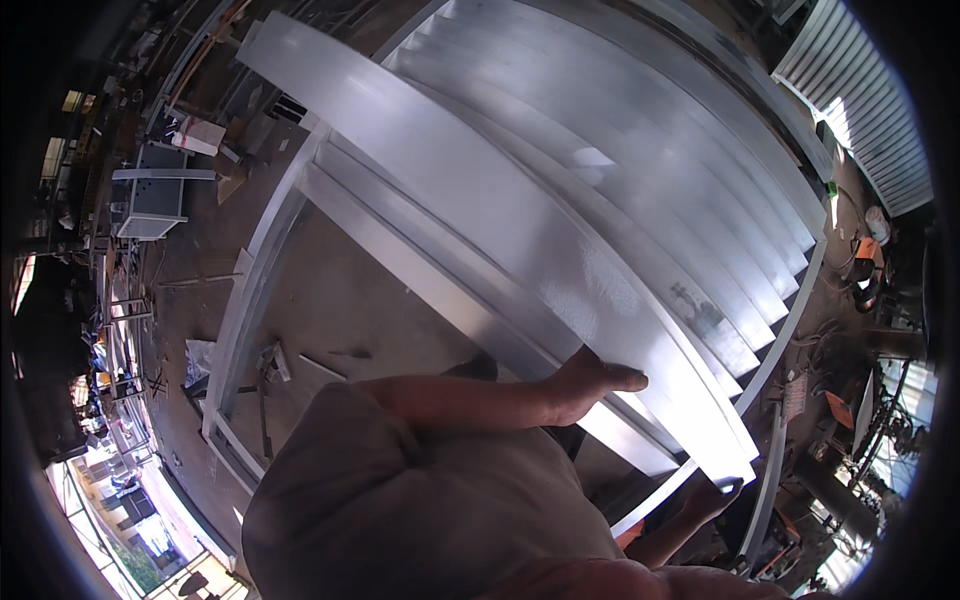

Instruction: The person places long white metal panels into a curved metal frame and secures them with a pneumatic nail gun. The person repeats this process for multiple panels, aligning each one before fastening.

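A long, flat, silvery metal slat (470, 200) runs slantwise from the upper left to the lower right in front of me. My left hand (585, 388) is closed on its near edge, thumb lying on top and the fingers hidden beneath. At the slat's lower right end my right hand (715, 498) grips the corner from below, its fingers partly out of sight. Beyond the slat lie several similar overlapping slats (640, 170) across a metal frame (250, 265). Closer to me, a narrower metal rail (430, 245) runs alongside the held slat.
A grey metal cabinet or box (155, 190) stands at left, with a white carton (198, 135) near it. Scraps and a plastic bag (200, 360) lie on the floor. A corrugated metal sheet (850, 95) is at far right, and an orange object (868, 250) lies below it.
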The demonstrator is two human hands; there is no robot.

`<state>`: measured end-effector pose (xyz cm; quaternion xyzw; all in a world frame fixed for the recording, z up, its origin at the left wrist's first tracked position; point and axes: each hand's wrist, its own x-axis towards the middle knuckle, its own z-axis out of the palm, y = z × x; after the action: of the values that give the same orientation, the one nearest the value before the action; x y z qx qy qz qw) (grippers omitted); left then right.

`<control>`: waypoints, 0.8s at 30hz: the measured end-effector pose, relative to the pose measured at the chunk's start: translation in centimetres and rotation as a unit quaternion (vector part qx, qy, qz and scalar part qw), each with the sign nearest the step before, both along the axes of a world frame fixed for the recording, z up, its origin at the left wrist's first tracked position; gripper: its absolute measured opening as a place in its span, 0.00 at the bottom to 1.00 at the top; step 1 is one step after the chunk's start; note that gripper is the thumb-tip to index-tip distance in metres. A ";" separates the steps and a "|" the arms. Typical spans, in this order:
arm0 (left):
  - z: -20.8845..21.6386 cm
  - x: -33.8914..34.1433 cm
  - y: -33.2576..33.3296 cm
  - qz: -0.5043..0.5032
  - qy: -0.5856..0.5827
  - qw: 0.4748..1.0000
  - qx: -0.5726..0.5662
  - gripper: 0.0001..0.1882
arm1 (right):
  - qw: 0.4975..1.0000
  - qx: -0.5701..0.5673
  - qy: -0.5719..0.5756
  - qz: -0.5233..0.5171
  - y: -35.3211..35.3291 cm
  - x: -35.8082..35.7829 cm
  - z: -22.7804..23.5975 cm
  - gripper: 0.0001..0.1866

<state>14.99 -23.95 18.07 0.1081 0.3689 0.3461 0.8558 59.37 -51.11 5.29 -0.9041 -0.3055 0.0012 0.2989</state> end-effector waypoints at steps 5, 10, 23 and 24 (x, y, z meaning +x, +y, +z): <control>-1.7 -6.6 -7.5 0.051 -0.054 0.995 -0.059 0.15 | 1.000 -0.004 -0.026 0.010 -4.0 -5.5 1.8 0.30; -5.2 -10.1 -11.2 0.023 -0.030 0.990 -0.133 0.09 | 0.955 0.151 0.235 -0.098 -4.8 -10.7 5.3 0.30; -13.9 -6.0 -8.1 0.046 -0.028 0.994 -0.095 0.17 | 0.968 -0.120 -0.112 0.189 -1.7 -5.2 2.2 0.24; -14.8 -5.8 -7.7 0.045 -0.017 0.995 -0.091 0.16 | 0.976 0.050 0.150 0.149 -0.9 -4.7 0.7 0.23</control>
<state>9.23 -31.69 3.31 0.0069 0.3887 0.3508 0.8519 54.67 -52.00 5.97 -0.8217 -0.3881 0.1665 0.3827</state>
